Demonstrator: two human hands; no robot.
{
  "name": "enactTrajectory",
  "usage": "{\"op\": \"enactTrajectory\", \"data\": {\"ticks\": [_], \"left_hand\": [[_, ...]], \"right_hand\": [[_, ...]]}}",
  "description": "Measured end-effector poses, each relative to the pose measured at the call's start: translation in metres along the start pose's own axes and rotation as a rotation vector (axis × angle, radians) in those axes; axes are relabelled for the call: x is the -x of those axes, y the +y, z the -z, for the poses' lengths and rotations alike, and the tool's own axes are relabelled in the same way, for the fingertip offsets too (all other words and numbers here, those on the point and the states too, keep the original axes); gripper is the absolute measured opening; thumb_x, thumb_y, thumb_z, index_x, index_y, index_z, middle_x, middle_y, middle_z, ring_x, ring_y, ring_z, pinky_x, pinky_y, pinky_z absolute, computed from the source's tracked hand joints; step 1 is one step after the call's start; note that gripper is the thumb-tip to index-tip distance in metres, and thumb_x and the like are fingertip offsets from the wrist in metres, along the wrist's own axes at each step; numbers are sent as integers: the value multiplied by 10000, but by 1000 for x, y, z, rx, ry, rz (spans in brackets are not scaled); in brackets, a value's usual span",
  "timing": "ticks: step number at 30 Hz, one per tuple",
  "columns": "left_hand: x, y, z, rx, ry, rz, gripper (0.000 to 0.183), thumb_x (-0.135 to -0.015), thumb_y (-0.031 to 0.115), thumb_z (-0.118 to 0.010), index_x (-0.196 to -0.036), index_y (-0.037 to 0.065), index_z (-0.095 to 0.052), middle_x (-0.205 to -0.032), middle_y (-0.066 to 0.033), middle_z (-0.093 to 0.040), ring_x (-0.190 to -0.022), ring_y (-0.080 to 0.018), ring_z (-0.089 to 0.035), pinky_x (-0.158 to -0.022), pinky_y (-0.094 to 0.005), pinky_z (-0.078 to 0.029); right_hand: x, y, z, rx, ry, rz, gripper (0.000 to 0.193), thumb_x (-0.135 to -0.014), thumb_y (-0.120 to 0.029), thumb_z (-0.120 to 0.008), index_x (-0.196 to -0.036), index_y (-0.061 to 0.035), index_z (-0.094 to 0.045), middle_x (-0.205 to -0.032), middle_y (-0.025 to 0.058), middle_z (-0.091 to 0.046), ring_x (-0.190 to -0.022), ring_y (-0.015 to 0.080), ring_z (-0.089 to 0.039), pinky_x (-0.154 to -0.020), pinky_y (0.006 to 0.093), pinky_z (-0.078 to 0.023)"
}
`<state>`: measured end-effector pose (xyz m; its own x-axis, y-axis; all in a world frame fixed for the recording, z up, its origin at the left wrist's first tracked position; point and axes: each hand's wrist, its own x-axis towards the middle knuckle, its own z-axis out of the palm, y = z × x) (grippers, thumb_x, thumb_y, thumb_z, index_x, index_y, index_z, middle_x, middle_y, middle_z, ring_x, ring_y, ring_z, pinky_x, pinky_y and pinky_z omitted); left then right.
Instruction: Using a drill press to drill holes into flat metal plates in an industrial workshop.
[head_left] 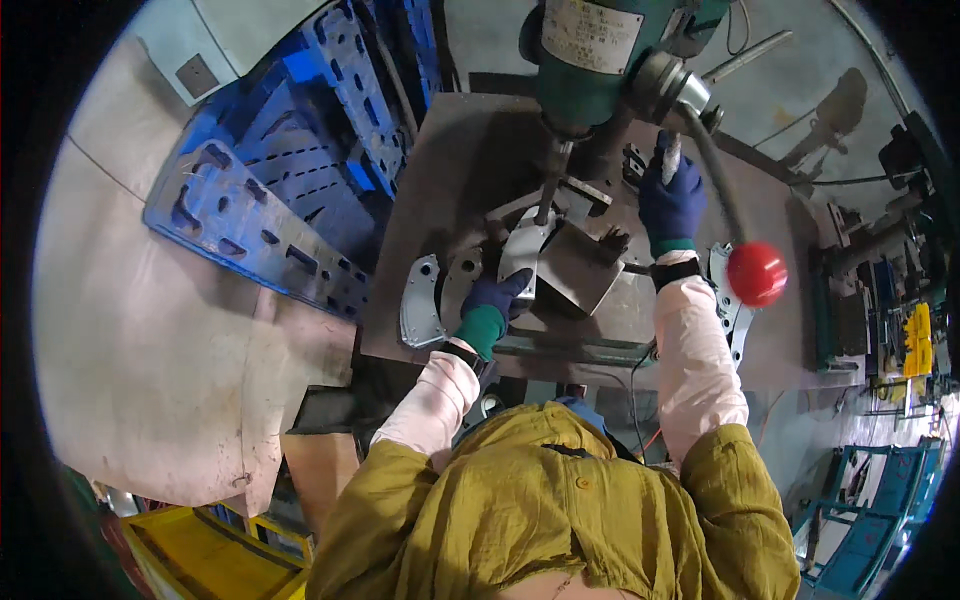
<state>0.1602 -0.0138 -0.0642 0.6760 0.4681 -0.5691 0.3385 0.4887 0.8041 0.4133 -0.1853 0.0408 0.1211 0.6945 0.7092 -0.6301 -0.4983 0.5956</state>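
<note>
olive-yellow shirt sat closest to the lens, pink sleeves running up to both gloved hands. left hand, in a dark blue glove with green cuff, was clenched on the lower edge of a pale metal plate lying on the steel table directly under the drill spindle. right hand was closed around the feed lever. a red knob hung just right of that wrist. curved metal parts lay left of the plate. blue pallets stood beyond.
</note>
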Motion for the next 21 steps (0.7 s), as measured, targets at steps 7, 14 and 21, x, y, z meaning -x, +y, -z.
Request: {"op": "enactTrajectory", "data": {"ticks": [7, 14, 21], "left_hand": [[9, 2, -1, -56, 21, -115, 475, -785, 410, -800, -1027, 15, -694, -884, -96, -699, -623, -175, -677, -517, -285, -564], [-17, -11, 1, -50, -47, 10, 689, -796, 355, -797, -1359, 99, -496, -962, -127, -677, -682, -212, -693, -534, -302, -577], [-10, 10, 14, -822, 140, -33, 543, -745, 494, -807, -950, -2, -720, -848, -116, -718, -679, -225, -693, -630, -318, -569]], "right_hand": [[-43, 9, -56, -1656, -551, -572, 304, -837, -356, -651, -1028, -121, -621, -989, 175, -651, -880, 401, -630, -749, 501, -506], [7, 0, -18, -1956, -691, -623, 270, -893, -326, -610, -1027, -94, -644, -921, 207, -659, -870, 423, -626, -719, 508, -489], [0, 73, 57, -2561, -1118, -568, 305, -845, -261, -623, -1055, -47, -677, -859, 140, -698, -737, 185, -667, -676, 334, -514]]}}
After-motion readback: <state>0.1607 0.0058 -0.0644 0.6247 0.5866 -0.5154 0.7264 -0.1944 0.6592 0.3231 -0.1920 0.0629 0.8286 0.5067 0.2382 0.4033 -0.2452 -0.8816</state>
